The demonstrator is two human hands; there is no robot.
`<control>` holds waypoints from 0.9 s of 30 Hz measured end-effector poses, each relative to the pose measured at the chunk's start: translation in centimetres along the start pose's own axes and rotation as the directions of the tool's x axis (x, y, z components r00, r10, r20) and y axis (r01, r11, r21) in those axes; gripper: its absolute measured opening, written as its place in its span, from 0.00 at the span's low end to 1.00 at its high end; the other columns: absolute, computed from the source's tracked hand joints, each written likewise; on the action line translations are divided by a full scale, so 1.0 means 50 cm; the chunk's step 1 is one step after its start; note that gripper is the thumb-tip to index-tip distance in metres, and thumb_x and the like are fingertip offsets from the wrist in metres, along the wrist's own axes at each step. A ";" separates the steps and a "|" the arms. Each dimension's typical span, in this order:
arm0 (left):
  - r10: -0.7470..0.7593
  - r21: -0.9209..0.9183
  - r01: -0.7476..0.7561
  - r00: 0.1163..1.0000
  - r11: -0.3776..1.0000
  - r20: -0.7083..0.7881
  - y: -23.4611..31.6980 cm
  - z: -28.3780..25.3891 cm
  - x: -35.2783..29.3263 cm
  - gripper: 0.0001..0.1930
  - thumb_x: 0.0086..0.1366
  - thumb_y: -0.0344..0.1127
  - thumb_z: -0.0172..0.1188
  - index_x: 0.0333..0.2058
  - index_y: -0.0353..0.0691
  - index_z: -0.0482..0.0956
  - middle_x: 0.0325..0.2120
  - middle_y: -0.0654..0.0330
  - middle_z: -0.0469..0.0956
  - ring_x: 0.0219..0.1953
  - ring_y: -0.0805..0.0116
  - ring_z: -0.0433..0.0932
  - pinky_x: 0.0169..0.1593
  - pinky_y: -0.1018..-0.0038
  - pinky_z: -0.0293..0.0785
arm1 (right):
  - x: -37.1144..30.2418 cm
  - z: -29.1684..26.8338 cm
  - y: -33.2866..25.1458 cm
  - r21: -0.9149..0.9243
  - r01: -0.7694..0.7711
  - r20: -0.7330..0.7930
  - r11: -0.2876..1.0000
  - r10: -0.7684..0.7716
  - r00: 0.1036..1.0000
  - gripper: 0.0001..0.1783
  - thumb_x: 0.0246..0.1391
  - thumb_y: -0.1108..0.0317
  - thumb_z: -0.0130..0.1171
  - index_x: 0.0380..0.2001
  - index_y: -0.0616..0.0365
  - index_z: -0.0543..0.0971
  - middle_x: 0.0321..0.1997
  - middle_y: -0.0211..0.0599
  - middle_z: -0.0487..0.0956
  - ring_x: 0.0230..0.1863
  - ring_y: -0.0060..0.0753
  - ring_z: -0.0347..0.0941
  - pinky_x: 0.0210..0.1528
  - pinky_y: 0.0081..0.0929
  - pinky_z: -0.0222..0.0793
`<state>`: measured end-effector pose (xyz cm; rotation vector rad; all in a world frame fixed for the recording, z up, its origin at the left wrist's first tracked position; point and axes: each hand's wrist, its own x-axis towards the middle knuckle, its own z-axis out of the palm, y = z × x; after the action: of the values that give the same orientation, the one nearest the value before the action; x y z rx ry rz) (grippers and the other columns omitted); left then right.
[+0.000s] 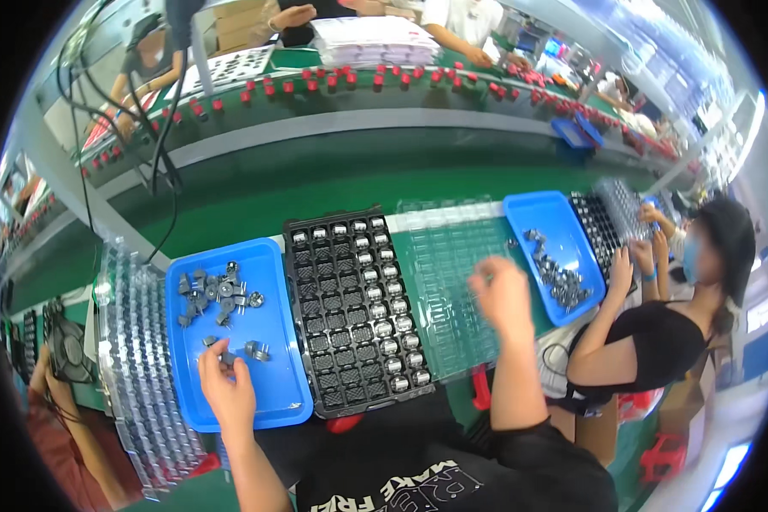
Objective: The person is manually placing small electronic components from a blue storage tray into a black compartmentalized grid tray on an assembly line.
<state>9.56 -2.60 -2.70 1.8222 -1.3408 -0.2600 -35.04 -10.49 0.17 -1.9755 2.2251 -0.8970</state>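
Note:
My left hand (228, 391) reaches into the left blue tray (269, 410), its fingers closed around a small dark grey part (211, 343). More such grey parts with thin metal pins (222, 290) lie loose farther up in that tray. To its right sits a black compartment tray (324, 320); silvery parts (375, 293) fill its top row and right-hand columns. My right hand (503, 299) hovers above a clear plastic blister tray (444, 299), fingers curled inward; anything between them is too small or hidden to make out.
Another blue tray (520, 205) on the right holds loose small parts (559, 277). Stacked clear blister trays (136, 358) stand at the left. A masked co-worker (648, 324) works at the right. Cables (158, 145) hang at upper left. A green conveyor belt (333, 162) runs beyond the trays.

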 end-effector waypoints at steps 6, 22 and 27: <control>-0.024 -0.077 0.028 0.998 0.997 0.061 -0.034 -0.009 -0.012 0.17 0.61 0.20 0.60 0.50 0.35 0.79 0.43 0.62 0.79 0.31 0.78 0.72 0.36 0.79 0.70 | 0.042 -0.025 0.143 -0.194 -0.352 0.183 0.916 0.386 0.904 0.25 0.39 0.65 0.80 0.42 0.61 0.83 0.43 0.55 0.83 0.47 0.56 0.81 0.51 0.45 0.77; -0.078 -0.370 0.128 0.986 0.920 0.148 -0.012 0.014 -0.038 0.18 0.65 0.29 0.67 0.53 0.42 0.82 0.43 0.59 0.83 0.37 0.70 0.83 0.44 0.72 0.79 | -0.012 0.067 0.461 0.143 -0.118 0.071 0.983 0.108 0.992 0.17 0.43 0.75 0.67 0.39 0.61 0.76 0.33 0.37 0.74 0.36 0.36 0.72 0.44 0.34 0.71; -0.067 -0.400 0.120 0.987 0.909 0.143 -0.002 -0.009 -0.051 0.17 0.67 0.31 0.63 0.55 0.44 0.81 0.43 0.59 0.80 0.37 0.70 0.79 0.43 0.73 0.78 | -0.001 -0.074 0.151 -0.288 -0.132 0.274 0.948 0.213 0.938 0.12 0.63 0.64 0.62 0.45 0.55 0.87 0.45 0.48 0.87 0.45 0.52 0.81 0.51 0.41 0.75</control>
<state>8.86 -0.19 -3.23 1.5344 -1.1771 -0.6676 -43.27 -8.79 -0.04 -1.8177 2.3834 -0.2621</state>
